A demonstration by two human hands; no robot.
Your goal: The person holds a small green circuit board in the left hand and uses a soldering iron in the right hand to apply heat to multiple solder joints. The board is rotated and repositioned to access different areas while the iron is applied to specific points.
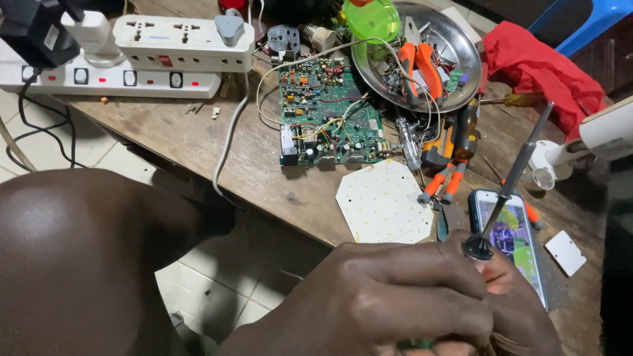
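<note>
Dark metal first: the soldering iron (511, 181) angles up and to the right out of my hands, its collar sitting right at my fingertips. My left hand (389, 296) is wrapped over the handle, grip narrow and clamped on it; my right hand (521, 310) sits mostly hidden beneath and behind, so whether its grip is holding the iron or just bracing, I cannot tell. The shaft crosses over a phone (517, 240) lying lit on the wooden bench (264, 165). Just left of it lies a white octagonal LED board (384, 202); beyond that, a green circuit board (328, 112) trailing wires. Orange-handled pliers (422, 66) rest in a steel bowl (461, 46). White power strips (132, 59) sit far left.
</note>
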